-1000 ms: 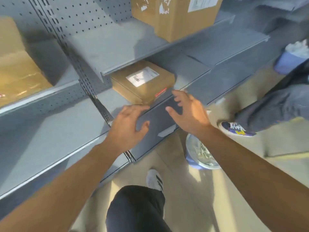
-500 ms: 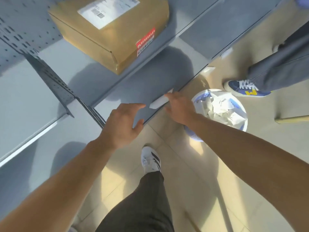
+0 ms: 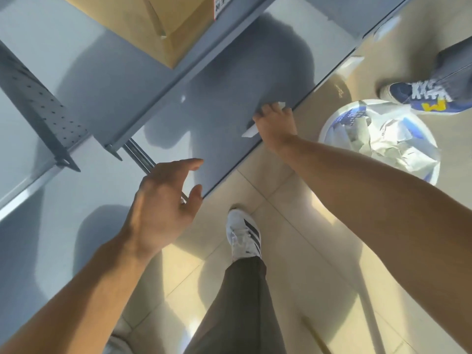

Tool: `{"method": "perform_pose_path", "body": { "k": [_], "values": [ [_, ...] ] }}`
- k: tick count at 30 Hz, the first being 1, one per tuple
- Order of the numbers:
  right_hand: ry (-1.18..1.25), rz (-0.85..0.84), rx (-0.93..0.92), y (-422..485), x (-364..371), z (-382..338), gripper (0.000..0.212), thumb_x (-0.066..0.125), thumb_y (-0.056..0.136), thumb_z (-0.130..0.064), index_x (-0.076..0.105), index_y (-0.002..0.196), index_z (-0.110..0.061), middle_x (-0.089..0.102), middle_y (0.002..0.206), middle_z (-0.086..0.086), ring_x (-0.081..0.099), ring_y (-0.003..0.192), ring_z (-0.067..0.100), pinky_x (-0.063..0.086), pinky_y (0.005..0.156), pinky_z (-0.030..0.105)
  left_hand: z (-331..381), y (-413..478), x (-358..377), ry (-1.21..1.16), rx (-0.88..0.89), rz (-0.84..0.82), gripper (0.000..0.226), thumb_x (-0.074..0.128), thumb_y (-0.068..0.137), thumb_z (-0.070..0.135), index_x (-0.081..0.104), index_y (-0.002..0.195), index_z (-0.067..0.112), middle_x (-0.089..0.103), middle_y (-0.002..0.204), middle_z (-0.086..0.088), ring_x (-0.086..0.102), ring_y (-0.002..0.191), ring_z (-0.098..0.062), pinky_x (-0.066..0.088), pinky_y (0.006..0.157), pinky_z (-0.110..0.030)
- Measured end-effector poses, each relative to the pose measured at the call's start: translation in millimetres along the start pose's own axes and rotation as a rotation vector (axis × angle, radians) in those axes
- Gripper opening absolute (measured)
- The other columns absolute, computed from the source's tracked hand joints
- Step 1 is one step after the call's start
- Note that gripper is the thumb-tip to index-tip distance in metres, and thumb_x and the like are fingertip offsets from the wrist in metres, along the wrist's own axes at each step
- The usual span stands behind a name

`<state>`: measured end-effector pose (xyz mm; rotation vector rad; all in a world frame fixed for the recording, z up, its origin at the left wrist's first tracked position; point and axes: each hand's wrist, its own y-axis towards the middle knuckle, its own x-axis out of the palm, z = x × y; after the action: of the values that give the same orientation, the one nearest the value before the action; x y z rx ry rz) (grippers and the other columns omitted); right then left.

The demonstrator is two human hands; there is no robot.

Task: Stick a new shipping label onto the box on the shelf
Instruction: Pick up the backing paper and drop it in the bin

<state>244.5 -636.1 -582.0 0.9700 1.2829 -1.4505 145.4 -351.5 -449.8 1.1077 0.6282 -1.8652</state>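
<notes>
a person's right hand (image 3: 275,123) presses down at the front edge of a low grey shelf (image 3: 212,118), its fingers (image 3: 265,109) curled over a white shipping label (image 3: 250,131); one pale corner of the label pokes out on the near side of the hand and another sliver shows beyond the fingertips. whether the label is pinched between the fingers or merely pinned flat against the shelf cannot be told from this angle. the left hand (image 3: 161,208) hovers nearer the camera above the same shelf edge, fingers spread and slightly bent, thumb apart, holding nothing. the brown cardboard box (image 3: 158,21) sits on the shelf one level up, at the top of the frame, cut off by its edge, with a strip of red-and-white sticker (image 3: 222,3) showing on its side; it lies well apart from both hands. to the left, a perforated metal bracket (image 3: 40,108) carries that upper shelf. on the tiled floor (image 3: 293,251) to the right stands a round waste bin (image 3: 378,139) filled with crumpled white paper, just beside the right forearm. the person's own white shoe (image 3: 245,238) and dark trouser leg (image 3: 245,302) stand below the hands, and a second person's blue shoe (image 3: 421,98) appears at the far right, beyond the bin.
</notes>
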Motion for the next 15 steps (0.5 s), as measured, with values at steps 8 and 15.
{"method": "perform_pose_path", "body": {
  "k": [8,15],
  "values": [
    [0.17,0.238,-0.047,-42,-47,14,0.027,0.069,0.085,-0.029,0.065,0.107,-0.015,0.071,0.096,0.011,0.066,0.087,0.034,0.045,0.076,0.042,29,-1,-20,-0.029,-0.019,0.012,0.046,0.062,0.089,0.023,0.064,0.132,0.007,0.076,0.12,-0.01,0.07,0.108,-0.035,0.058,0.091,-0.045],
    [0.327,0.325,0.041,-127,-94,97,0.048,0.064,0.091,-0.05,0.058,0.12,-0.013,0.072,0.107,0.015,0.069,0.096,0.039,0.051,0.079,0.04,104,0,-45,-0.067,0.004,0.047,0.048,0.055,0.093,0.03,0.057,0.138,0.014,0.074,0.124,-0.003,0.067,0.114,-0.031,0.053,0.097,-0.044]
  ]
}}
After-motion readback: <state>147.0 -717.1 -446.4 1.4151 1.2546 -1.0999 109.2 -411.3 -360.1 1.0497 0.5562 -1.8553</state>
